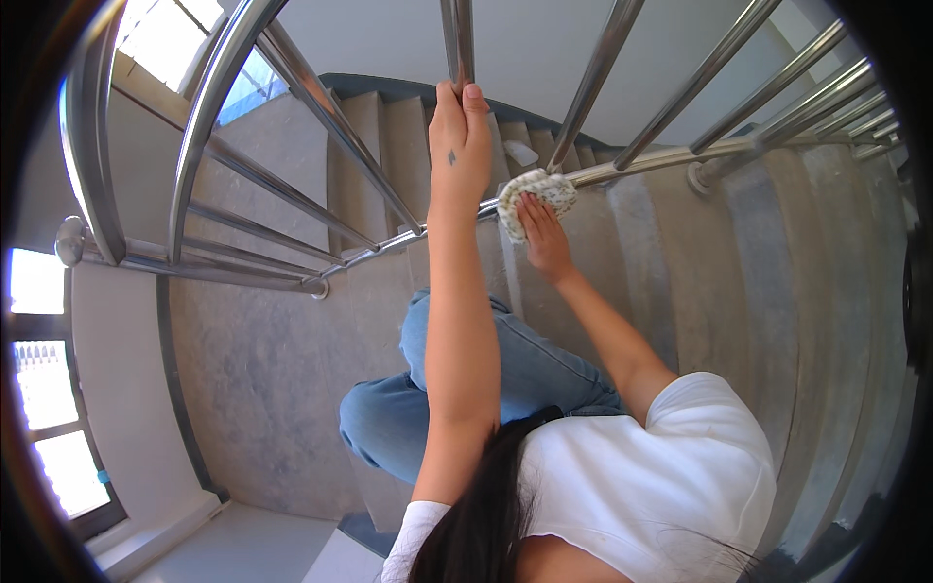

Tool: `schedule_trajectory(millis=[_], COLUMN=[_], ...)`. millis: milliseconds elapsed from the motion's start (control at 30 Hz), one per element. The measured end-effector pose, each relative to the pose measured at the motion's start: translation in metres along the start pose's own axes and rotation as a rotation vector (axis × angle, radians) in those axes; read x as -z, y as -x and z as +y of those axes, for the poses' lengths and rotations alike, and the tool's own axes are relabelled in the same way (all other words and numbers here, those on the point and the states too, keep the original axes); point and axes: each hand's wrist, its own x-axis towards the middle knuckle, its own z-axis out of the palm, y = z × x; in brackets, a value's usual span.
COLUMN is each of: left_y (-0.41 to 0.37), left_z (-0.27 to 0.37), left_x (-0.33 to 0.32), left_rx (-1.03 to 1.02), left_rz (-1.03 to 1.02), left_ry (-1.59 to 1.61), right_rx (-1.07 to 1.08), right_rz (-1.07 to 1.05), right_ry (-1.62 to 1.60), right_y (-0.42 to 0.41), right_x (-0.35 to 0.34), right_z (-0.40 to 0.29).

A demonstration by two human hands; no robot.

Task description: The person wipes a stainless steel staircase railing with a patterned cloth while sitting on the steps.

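My left hand [461, 142] is wrapped around an upright metal baluster [458, 44] of the stair railing, thumb and fingers closed on it. A small dark mark shows on the back of that hand. Lower and to the right, my right hand [543, 237] presses a cream-coloured, textured cloth [536, 200] against the railing's bottom rail [590, 175]. The cloth covers a stretch of the rail close to the foot of another baluster [594, 84]. My right fingers lie over the cloth's near face; its underside is hidden.
Concrete steps [703, 270] rise to the right beside my bent knees. Beyond the railing, a lower flight [361, 146] holds a crumpled whitish item [520, 152]. A curved metal handrail [219, 87] bends at upper left. A window [55, 401] stands by the landing [248, 379].
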Motion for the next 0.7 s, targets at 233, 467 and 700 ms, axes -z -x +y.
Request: schedule_trajectory(millis=[233, 467, 700], left_y=[-0.001, -0.001, -0.005], left_z=[0.000, 0.002, 0.001], left_x=[-0.002, 0.003, -0.011], left_rx=[0.005, 0.047, 0.026], left_rz=[-0.024, -0.012, -0.052], left_ry=[0.010, -0.020, 0.005], right_rx=[0.095, 0.022, -0.444], right_rz=[-0.493, -1.359, -1.832], right_ry=[0.392, 0.128, -0.214], right_y=[-0.054, -0.131, -0.125], right_x=[-0.041, -0.068, -0.138], right_z=[0.010, 0.025, 0.077])
